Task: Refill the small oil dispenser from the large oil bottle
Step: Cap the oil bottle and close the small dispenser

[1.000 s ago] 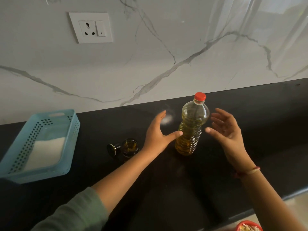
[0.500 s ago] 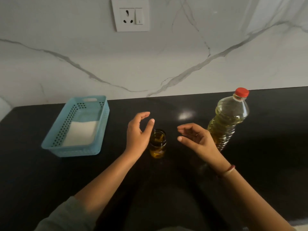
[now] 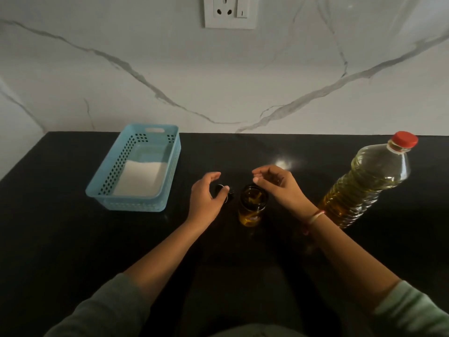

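The small oil dispenser (image 3: 252, 206), a dark glass jar with a little yellow oil in it, stands uncapped at the middle of the black counter (image 3: 73, 239). Its dark cap (image 3: 230, 195) lies just left of it. My left hand (image 3: 206, 198) hovers over the cap with loosely curled fingers, the thumb lying across it. Just above the jar's right rim, my right hand (image 3: 281, 188) hangs with fingers loosely curled and holds nothing. The large oil bottle (image 3: 369, 181) stands upright to the right, partly full, with its red cap (image 3: 404, 139) on.
A light blue perforated basket (image 3: 104, 190) with a white cloth inside sits at the left of the counter. A marble wall with a socket plate (image 3: 229, 12) rises right behind the counter.
Both hands left the large bottle and moved left to the dispenser. The left hand has come down onto the cap and the right hand has come over the jar. My view turned left.
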### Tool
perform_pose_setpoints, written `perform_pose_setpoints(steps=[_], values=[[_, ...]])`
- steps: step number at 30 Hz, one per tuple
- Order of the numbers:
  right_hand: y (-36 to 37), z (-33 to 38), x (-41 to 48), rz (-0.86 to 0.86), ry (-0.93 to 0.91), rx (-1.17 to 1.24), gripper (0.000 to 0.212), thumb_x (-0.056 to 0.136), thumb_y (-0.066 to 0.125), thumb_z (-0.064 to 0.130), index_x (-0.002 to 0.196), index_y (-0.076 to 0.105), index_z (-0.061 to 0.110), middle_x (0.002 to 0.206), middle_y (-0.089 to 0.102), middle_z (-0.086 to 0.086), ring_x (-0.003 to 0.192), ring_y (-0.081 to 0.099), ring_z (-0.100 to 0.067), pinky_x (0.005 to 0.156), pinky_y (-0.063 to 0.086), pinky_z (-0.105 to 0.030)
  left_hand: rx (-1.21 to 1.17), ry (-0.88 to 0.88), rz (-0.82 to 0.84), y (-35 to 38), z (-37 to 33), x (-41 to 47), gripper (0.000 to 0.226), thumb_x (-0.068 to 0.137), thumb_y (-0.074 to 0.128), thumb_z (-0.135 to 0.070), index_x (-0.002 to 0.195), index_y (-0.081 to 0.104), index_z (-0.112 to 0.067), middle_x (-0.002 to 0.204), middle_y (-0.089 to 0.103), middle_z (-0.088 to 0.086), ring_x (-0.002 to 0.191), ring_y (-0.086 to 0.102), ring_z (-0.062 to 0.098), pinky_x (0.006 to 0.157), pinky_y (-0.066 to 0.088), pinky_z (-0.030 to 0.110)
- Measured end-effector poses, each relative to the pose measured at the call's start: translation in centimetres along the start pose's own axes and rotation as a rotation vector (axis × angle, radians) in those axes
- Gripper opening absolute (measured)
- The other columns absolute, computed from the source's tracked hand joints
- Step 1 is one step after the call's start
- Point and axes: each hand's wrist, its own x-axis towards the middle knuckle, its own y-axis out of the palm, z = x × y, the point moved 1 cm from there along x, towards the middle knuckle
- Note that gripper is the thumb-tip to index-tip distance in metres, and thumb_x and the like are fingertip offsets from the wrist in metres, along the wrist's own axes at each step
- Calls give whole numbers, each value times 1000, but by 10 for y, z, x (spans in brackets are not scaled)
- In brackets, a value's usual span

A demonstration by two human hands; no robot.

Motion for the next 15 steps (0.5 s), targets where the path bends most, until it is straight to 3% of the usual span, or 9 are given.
perform_pose_setpoints(steps=[10, 15], values=[[6, -2, 6, 25, 28, 13, 16, 86, 67, 19, 102, 67, 18, 95, 68, 0, 94, 65, -11, 81, 52, -21, 96, -38, 99, 11, 6, -1, 60, 78, 76, -29, 131, 48, -22, 132, 49, 1, 126, 44, 18, 103, 42, 43], [4, -2, 3, 20, 52, 24, 17, 87, 67, 18, 104, 67, 16, 95, 67, -1, 93, 65, -10, 83, 52, -22, 124, -97, 140, 17, 14, 0, 69, 74, 80, -25, 133, 44, -24, 135, 44, 3, 121, 47, 17, 99, 46, 38]])
